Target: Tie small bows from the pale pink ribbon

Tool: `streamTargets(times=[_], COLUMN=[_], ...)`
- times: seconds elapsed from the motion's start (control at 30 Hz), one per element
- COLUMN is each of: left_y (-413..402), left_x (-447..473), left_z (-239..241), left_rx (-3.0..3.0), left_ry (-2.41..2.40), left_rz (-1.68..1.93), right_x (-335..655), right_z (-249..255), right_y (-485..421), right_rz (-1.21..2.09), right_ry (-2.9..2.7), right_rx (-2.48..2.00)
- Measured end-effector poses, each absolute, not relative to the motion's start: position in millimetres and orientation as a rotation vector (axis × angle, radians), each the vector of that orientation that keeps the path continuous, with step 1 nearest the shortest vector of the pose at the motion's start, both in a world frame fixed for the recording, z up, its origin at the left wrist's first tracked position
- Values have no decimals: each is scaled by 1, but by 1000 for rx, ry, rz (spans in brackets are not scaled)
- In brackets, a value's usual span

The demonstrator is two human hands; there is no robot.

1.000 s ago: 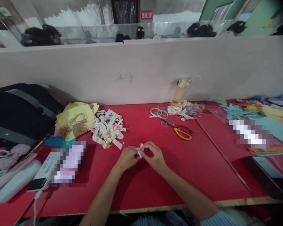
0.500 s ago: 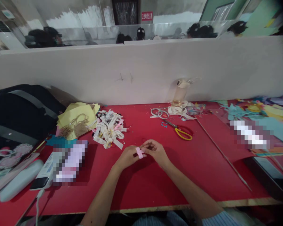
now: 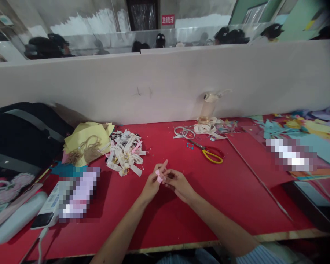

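A small pink ribbon [image 3: 158,178], folded like a bow, is gripped in my left hand [image 3: 151,185], whose index finger points up and away from me. My right hand [image 3: 178,183] is closed beside it, thumb and fingers pinched at the ribbon's right end. Both hands are just above the red table [image 3: 165,223]. To the left of them lies a pile of white and pink ribbon bows [image 3: 125,154]. Scissors [image 3: 212,157] with yellow handles rest beyond my right hand, near a small blue frame-shaped piece [image 3: 190,146].
A bottle [image 3: 209,108] stands by the white partition [image 3: 104,88], with rings of white cord [image 3: 184,132] nearby. A thin stick [image 3: 258,178] lies on the right. Yellow sheets [image 3: 81,135], a dark bag [image 3: 24,135] and a power bank [image 3: 51,205] with a cable are on the left.
My left index finger has straightened upward, and the pink ribbon has turned and shifted slightly left. My right hand stays close beside it. The view has shifted a little.
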State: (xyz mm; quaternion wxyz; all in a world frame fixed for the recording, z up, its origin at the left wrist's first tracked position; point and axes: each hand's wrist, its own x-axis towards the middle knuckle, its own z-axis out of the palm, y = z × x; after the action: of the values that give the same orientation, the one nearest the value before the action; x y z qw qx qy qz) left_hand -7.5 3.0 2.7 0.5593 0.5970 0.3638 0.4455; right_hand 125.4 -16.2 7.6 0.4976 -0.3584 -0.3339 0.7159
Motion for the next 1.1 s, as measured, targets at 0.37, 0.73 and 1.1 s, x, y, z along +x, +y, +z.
streamTargets(times=[0.37,0.73,1.1], left_y=[-3,-3,1], left_x=[4,6,2], left_z=[8,12,14], left_rx=[1006,620,562], left_ry=[745,503,486], left_rz=[1027,948,920], right_x=[125,126,126], right_z=[9,11,14], right_y=[-15,-16,-16], right_rz=[1140,886,895], right_ry=[-1248,-1468,-1449], right_rx=[-1007,-1081,-1122])
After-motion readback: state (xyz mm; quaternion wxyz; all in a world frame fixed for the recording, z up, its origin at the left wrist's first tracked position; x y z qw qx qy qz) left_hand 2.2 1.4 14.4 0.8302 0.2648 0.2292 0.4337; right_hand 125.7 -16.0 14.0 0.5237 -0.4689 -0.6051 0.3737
